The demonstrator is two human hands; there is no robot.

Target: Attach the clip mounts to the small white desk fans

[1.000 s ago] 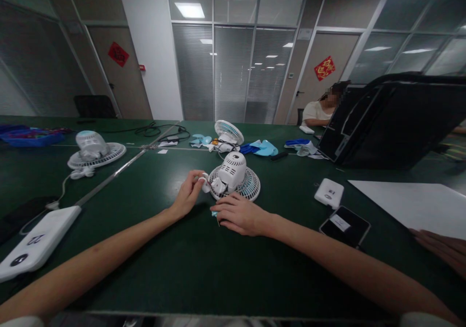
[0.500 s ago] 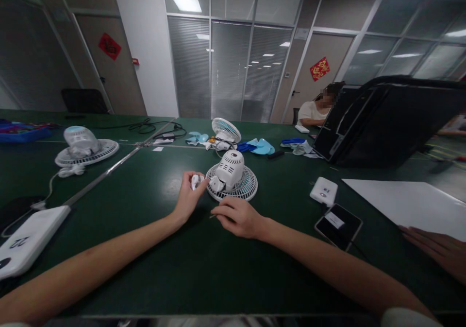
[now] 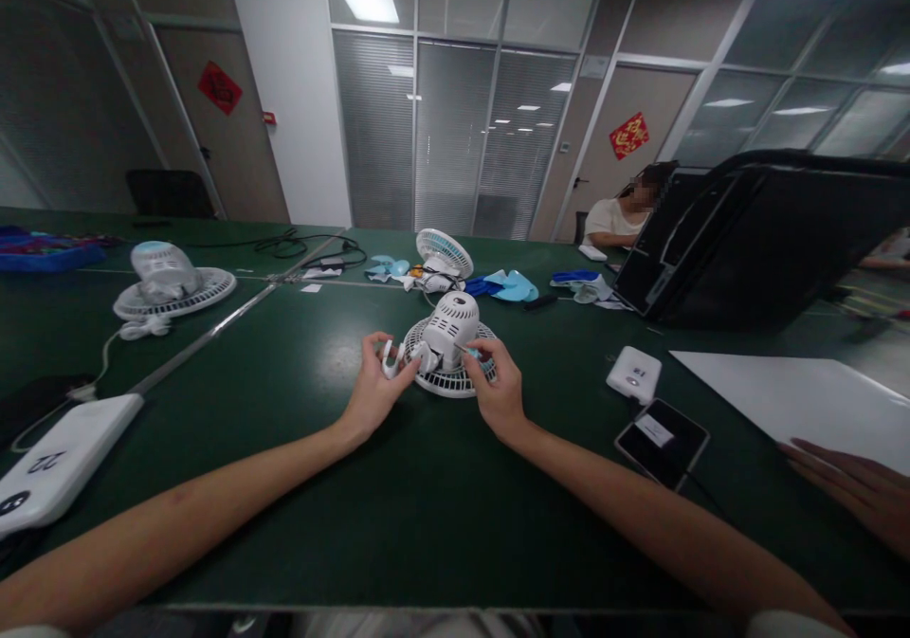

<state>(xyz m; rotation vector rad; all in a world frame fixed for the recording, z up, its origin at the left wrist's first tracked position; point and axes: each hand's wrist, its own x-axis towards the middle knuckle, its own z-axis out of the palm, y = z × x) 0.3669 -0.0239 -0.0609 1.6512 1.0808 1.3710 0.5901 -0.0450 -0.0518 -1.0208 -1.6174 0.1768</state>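
A glass partition with grey blinds (image 3: 455, 145) spans the back of the room, between pale brown doors. Before it stretches a dark green, smooth tabletop (image 3: 427, 524), crossed by a metal seam. A large black open case (image 3: 768, 249) stands at the right, beyond a flat white sheet (image 3: 774, 391). Two red diamond-shaped door signs hang behind: the right sign (image 3: 629, 136) bears gold Chinese characters, while those on the left sign (image 3: 220, 87) are too dark to read. The white plastic fan with a round cage (image 3: 455, 320) lies cage-down mid-tabletop, its motor housing upward, between the two hands. At the left, a white slab-shaped plastic device (image 3: 67, 463) is marked "22". The left hand (image 3: 376, 387) is partly curled around a small curved white plastic piece (image 3: 390, 361), just beside the fan. The right hand (image 3: 501, 387) pinches a thin tool with a pale-blue handle (image 3: 472, 352) between thumb and fingers, fairly closed, its tip toward the housing. Half a second ago this hand was lower, in front of the cage; now it is raised to the fan's right side, while the left hand stays near the same spot.
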